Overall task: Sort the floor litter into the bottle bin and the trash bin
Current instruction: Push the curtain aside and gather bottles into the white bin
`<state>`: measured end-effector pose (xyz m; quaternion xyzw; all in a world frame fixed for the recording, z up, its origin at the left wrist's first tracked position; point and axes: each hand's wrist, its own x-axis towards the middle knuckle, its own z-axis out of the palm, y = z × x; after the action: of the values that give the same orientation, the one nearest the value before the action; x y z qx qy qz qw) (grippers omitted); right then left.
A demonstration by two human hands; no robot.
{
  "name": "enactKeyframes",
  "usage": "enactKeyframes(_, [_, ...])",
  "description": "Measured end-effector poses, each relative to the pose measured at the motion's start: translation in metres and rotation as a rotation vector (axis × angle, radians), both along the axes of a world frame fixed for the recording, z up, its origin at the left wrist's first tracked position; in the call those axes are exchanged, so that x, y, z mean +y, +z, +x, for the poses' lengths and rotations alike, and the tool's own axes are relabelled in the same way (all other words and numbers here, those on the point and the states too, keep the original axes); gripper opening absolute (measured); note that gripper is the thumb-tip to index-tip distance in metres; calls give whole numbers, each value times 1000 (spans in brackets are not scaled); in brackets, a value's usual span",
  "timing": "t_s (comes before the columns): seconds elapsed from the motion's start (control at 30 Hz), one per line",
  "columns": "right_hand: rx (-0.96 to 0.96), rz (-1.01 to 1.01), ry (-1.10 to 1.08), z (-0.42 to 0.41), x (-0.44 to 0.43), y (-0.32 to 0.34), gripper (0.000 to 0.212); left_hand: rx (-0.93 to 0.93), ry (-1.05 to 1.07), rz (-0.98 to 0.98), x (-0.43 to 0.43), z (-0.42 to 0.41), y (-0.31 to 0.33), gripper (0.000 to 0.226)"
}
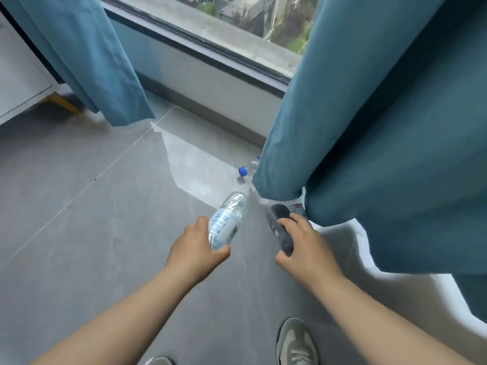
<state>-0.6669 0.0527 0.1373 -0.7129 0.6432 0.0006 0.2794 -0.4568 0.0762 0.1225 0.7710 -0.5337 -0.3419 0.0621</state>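
My left hand (195, 248) grips a clear plastic bottle (228, 219) with a white label and blue print, its base pointing away from me. My right hand (305, 246) holds a dark grey bottle (279, 227) by its side, above the grey floor. A second clear bottle with a blue cap (246, 169) lies on the floor farther off, its body half hidden under the right curtain. A small blue and white piece of litter (297, 208) peeks out at the curtain's hem just past my right hand. No bin is in view.
Teal curtains hang left (87, 61) and right (382, 127), the right one reaching the floor. A low window wall (210, 85) closes the far side. A white cabinet with a wooden leg (23, 80) stands at left. My shoe (295, 343) is at the bottom.
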Motion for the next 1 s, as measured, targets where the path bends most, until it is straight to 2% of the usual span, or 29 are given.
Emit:
enactKeyframes(0.13, [-19,-67,-76,-40,27,72,50,26,-76,-79,6,-40,67,39])
enactKeyframes(0.37, [-25,-192,-215,-97,84,185,59,88,-142,-286,31,-99,206,47])
enactKeyframes(0.6, [-63,-319,-333,-159,158,283,62,72,-307,-441,76,-174,318,49])
enactKeyframes(0.8, [-143,-392,-529,-238,230,331,60,91,-469,-508,120,-263,373,55])
enactKeyframes(1.0, [-159,-412,-699,-336,295,340,59,98,-619,-498,165,-366,382,54])
